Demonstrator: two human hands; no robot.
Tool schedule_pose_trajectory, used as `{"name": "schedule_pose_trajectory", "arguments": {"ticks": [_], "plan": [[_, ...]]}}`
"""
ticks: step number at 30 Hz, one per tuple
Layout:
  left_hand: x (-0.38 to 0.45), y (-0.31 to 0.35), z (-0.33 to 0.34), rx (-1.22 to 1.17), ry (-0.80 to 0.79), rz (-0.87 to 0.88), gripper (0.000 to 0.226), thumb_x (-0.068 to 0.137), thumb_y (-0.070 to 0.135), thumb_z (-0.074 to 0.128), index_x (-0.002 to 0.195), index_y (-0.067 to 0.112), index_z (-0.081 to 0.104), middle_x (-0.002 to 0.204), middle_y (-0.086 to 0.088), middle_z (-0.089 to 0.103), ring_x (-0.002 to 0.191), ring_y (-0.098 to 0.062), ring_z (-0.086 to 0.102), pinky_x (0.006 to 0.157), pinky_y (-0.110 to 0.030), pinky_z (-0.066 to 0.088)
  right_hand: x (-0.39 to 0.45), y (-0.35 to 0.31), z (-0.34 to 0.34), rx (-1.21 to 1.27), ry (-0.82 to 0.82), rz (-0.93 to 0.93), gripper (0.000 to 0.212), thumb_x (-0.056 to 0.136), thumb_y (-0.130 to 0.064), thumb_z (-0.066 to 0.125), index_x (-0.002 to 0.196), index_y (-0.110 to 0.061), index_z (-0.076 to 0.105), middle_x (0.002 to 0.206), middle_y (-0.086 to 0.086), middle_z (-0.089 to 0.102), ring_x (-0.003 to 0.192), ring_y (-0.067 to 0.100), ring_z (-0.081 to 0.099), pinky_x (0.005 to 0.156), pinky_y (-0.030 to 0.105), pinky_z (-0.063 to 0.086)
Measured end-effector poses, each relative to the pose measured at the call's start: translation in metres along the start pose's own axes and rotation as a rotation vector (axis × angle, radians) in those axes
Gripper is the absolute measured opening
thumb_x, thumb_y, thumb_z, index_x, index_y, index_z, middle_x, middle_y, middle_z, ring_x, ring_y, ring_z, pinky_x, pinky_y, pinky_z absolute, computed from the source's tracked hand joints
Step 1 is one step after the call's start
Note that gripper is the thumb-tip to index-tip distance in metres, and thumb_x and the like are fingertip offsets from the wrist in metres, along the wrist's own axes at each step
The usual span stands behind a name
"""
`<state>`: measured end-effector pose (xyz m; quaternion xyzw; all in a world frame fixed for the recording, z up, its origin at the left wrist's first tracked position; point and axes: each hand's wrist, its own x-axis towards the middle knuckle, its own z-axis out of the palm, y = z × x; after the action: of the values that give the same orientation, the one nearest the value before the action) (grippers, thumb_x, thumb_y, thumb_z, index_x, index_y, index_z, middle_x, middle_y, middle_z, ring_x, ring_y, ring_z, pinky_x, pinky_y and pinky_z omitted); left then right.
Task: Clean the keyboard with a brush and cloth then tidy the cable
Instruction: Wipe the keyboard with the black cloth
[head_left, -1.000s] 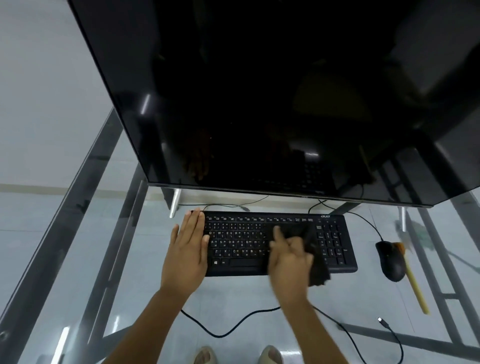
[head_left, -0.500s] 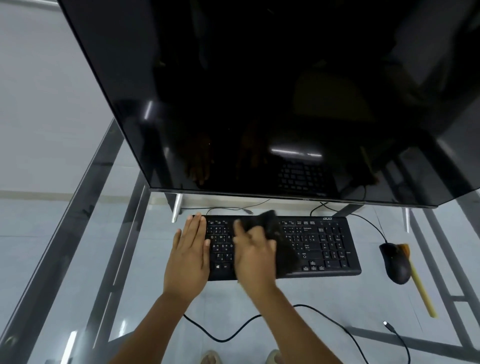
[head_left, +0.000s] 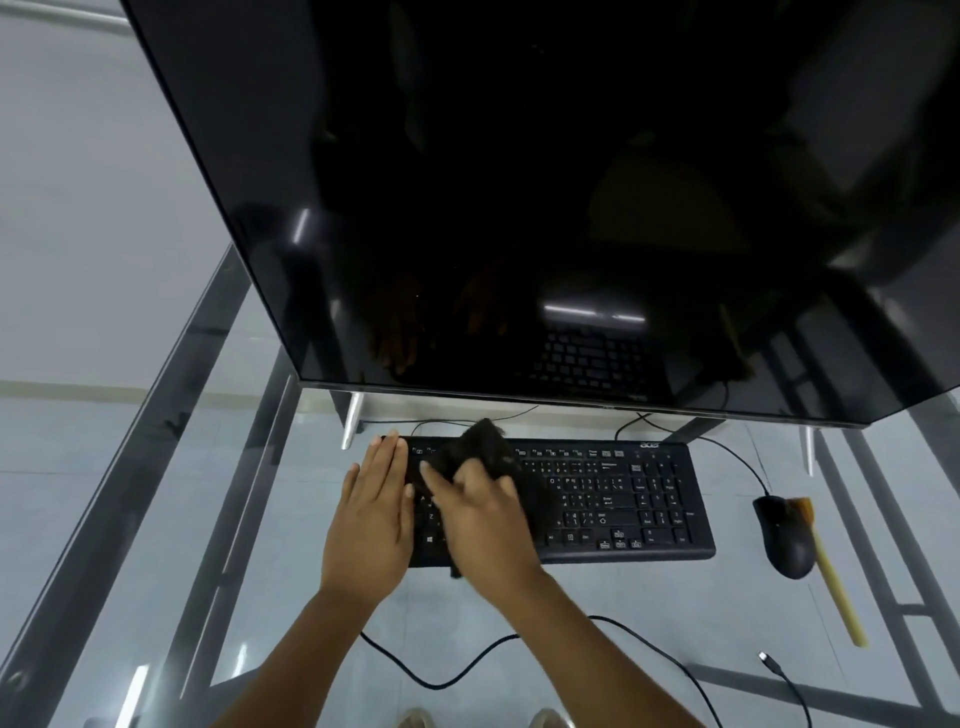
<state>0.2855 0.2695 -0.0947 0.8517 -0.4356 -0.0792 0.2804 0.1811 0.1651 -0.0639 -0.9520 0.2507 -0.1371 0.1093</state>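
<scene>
Left hand (head_left: 371, 519) flat, fingers extended, on keyboard (head_left: 613, 499); right hand (head_left: 480, 519) gripping cloth (head_left: 478, 449).

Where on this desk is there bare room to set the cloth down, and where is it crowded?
Bare glass lies left of the left hand, out to the desk frame, and in front of the keyboard towards the loose cable. It is crowded right of the keyboard, where mouse and brush lie together. The right hand holds the cloth.
</scene>
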Motion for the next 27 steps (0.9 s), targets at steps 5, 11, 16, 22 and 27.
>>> {"name": "schedule_pose_trajectory", "arguments": {"ticks": [5, 11, 16, 22, 27], "plan": [[0.003, 0.001, -0.009, 0.189, -0.019, 0.019, 0.057, 0.101, 0.037, 0.016, 0.148, 0.011, 0.032, 0.155, -0.003, 0.03, 0.146, -0.018, 0.02, 0.118, -0.048, 0.017, -0.018, 0.108, -0.042, -0.153, 0.12, 0.335, 0.04, 0.081, -0.012, 0.072, 0.12, -0.02, 0.067, 0.081, 0.007, 0.057, 0.058, 0.025, 0.055, 0.064, 0.038, 0.045], [0.023, 0.07, 0.007, 0.23, -0.041, 0.146, 0.056, 0.097, 0.034, 0.028, 0.143, 0.005, 0.039, 0.152, -0.009, 0.035, 0.145, -0.023, 0.022, 0.116, -0.053, 0.018, -0.027, 0.117, -0.043, -0.151, 0.184, 0.416, 0.038, 0.081, -0.01, 0.06, 0.118, -0.015, 0.068, 0.081, 0.007, 0.056, 0.062, 0.026, 0.056, 0.064, 0.037, 0.044], [0.027, 0.118, 0.05, 0.251, -0.153, 0.198, 0.057, 0.094, 0.029, 0.025, 0.144, 0.004, 0.038, 0.155, -0.009, 0.031, 0.146, -0.021, 0.019, 0.115, -0.048, 0.01, -0.035, 0.105, -0.038, -0.11, 0.028, 0.124, 0.038, 0.088, -0.026, 0.046, 0.123, -0.026, 0.062, 0.084, -0.001, 0.054, 0.071, 0.016, 0.054, 0.066, 0.031, 0.037], [0.019, 0.113, 0.057, 0.316, -0.164, 0.208, 0.056, 0.101, 0.036, 0.019, 0.149, 0.007, 0.025, 0.158, -0.006, 0.021, 0.148, -0.019, 0.011, 0.116, -0.048, 0.014, -0.044, 0.194, -0.07, -0.14, 0.168, 0.729, 0.038, 0.09, -0.009, 0.054, 0.127, -0.014, 0.06, 0.087, 0.015, 0.058, 0.068, 0.032, 0.057, 0.07, 0.041, 0.044], [0.018, 0.118, 0.06, 0.332, -0.152, 0.204, 0.056, 0.099, 0.032, 0.024, 0.147, 0.004, 0.031, 0.157, -0.009, 0.026, 0.147, -0.021, 0.015, 0.116, -0.051, 0.017, -0.046, 0.117, -0.04, -0.149, 0.154, 0.287, 0.041, 0.081, -0.023, 0.05, 0.118, -0.018, 0.066, 0.075, 0.003, 0.057, 0.063, 0.022, 0.057, 0.06, 0.034, 0.046]]}}
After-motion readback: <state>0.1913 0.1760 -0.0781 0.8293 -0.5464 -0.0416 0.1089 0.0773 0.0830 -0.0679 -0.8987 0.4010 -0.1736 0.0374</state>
